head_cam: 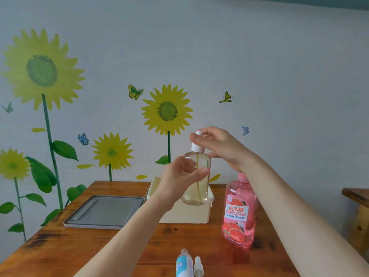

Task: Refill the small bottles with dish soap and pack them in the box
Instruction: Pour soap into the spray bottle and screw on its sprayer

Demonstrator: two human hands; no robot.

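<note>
I hold a clear small bottle of pale yellow liquid up in the air above the table. My left hand wraps its body. My right hand pinches the white pump cap on its neck from above. Behind and below the bottle stands the cream box, open at the top. To the right stands the big pink dish soap bottle with a pink cap. At the near edge stands another small bottle with a blue label and no cap, with a white spray head lying beside it.
A grey lid lies flat on the wooden table left of the box. A wall with sunflower stickers rises right behind the table. Another wooden piece of furniture shows at the right edge.
</note>
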